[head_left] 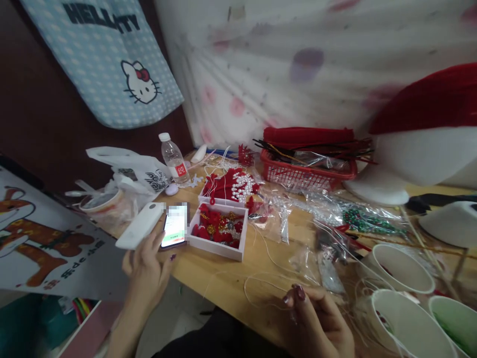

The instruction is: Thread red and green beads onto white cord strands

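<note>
R hand (316, 320): fingers pinching thin pale cord (245, 288), looped over wood bench (221, 277), near side. L hand (147, 263): fingers loosely spread at lit phone (174, 226), left. Far: red basket (286, 171) w/ blotched white curtain (261, 69) behind; far L, Hello Kitty cloth (104, 59).

Head view, forward-down across tabletop (219, 281)

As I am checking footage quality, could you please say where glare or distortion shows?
Head view: the dark-edged rectangular phone is partly pixelated; the clear crinkled plastic packaging catches glare; pale round cups look stretched toward the lower-right corner.
</note>
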Demonstrator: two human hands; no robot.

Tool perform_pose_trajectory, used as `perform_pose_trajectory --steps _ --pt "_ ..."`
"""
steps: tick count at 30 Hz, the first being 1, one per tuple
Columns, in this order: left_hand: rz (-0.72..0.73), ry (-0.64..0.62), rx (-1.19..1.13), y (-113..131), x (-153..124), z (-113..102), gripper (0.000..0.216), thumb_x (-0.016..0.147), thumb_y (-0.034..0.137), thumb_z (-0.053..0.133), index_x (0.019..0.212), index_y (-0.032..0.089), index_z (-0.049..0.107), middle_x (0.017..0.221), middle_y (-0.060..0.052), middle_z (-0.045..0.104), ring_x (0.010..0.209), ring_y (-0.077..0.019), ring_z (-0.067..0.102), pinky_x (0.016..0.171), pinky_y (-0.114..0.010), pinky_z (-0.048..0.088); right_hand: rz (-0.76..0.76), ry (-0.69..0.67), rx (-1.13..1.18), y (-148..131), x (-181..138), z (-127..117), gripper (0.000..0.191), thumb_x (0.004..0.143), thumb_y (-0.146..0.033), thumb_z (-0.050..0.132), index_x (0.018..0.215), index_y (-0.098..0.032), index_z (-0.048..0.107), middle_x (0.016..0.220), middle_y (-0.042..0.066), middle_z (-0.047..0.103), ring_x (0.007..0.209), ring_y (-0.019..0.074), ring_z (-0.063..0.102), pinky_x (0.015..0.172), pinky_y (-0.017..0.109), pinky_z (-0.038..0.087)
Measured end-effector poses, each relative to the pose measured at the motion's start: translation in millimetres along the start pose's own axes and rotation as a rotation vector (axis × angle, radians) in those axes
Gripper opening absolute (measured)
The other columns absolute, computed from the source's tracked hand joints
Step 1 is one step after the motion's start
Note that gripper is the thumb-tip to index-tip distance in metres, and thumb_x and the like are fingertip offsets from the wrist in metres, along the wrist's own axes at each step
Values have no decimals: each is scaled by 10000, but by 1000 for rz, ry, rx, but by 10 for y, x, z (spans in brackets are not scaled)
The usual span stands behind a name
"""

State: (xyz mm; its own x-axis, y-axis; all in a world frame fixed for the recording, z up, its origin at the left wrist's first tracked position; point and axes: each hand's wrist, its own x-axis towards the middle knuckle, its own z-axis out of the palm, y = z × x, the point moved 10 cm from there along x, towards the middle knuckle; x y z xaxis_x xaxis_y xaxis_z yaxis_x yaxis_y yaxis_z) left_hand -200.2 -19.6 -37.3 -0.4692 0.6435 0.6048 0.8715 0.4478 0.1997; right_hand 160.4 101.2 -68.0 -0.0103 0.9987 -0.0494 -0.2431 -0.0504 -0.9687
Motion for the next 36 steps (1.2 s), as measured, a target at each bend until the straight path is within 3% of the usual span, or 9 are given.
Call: perform_pose_trajectory --steps 4,7,11,14,23,27,31,33,36 --pt "52 -66 -17 127 1 87 499 960 352 376 1411 149 442 1429 -200 532 1334 -327 449 1140 -554 158 -13 -23 -29 -37 -6 41 381 743 -512 799 619 -176 670 570 13 633 507 100 538 493 187 455" --pt "92 -92 -110 188 49 68 477 952 337 394 1393 176 471 1391 -173 566 1332 -322 452 1116 -527 224 11 6 -22 18 0 1 367 716 -497 824 629 -177 667 583 21 660 515 109 561 505 193 475" --pt "45 99 -179 111 87 -161 468 928 398 421 1329 175 516 1285 -179 612 1242 -352 516 1068 -542 311 109 24 6 156 -6 -45 318 652 -439 879 670 -182 694 657 56 732 577 157 656 513 209 513" --pt "31 158 -150 42 82 -246 480 912 419 428 1321 189 525 1246 -168 615 1213 -364 526 1062 -565 315 138 -25 1 184 -18 -5 266 655 -395 884 687 -192 715 644 44 730 602 169 684 531 210 532" --pt "69 -24 -161 -72 251 -93 526 952 442 309 1343 168 527 1324 -168 584 1296 -360 447 1113 -572 229 140 31 -8 181 -38 -66 287 626 -416 897 684 -197 721 717 55 774 686 194 742 589 207 575" --pt "113 -90 -307 -77 519 54 618 958 555 255 1347 125 467 1382 -207 531 1347 -334 434 1112 -525 291 128 -43 -55 153 -32 -5 300 631 -441 888 680 -188 735 730 70 775 670 195 741 601 211 583" --pt "143 -235 -341 -40 621 294 671 948 582 288 1415 101 332 1352 -229 569 1377 -354 414 1143 -602 227 96 -26 -88 85 -53 38 301 628 -451 883 661 -193 730 670 53 746 652 198 730 606 222 584" --pt "152 -233 -338 -14 606 286 664 942 583 305 1405 108 349 1340 -224 579 1373 -369 411 1143 -643 196 78 31 -82 43 -81 32 319 616 -469 884 660 -199 721 676 46 742 648 190 718 618 225 579" --pt "132 -88 -367 -23 556 59 639 951 602 265 1321 133 490 1324 -207 573 1336 -356 435 1146 -609 242 87 83 -75 18 -129 47 337 612 -495 879 667 -206 713 683 40 742 657 183 709 626 220 567"
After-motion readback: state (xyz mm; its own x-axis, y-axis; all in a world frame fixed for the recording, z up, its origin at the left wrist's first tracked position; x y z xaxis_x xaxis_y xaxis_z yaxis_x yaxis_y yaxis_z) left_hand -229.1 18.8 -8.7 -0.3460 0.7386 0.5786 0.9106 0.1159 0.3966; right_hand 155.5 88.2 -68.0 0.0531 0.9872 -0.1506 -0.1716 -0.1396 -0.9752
